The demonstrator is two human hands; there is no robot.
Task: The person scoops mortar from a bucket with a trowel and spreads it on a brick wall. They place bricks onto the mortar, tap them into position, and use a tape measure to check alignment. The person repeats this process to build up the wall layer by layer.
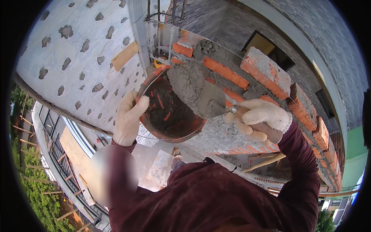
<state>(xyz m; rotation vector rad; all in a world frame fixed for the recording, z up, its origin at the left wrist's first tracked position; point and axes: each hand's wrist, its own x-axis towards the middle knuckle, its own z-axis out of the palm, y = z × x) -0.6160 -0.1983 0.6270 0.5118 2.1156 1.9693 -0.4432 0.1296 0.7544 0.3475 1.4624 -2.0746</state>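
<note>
My left hand point(128, 116), in a pale knitted glove, grips the rim of a reddish bucket point(194, 129) and holds it tilted beside the wall. Wet grey mortar coats the bucket's inside. My right hand point(266, 118), gloved alike, is wrapped round the wooden handle of a trowel point(212, 101). The trowel's blade points left over the bucket's far right rim, against a heap of mortar point(185, 83). That heap spreads from the bucket's edge onto the brick wall point(228, 73). How much of it lies on the blade, I cannot tell.
A taut string point(228, 49) runs above the bricks. Loose-edged bricks point(266, 71) top the wall on the right. A yellow tape measure point(159, 63) and upright steel bars point(158, 31) are at the far corner. A mortar-spotted white panel point(81, 58) stands left; scaffolding lies below.
</note>
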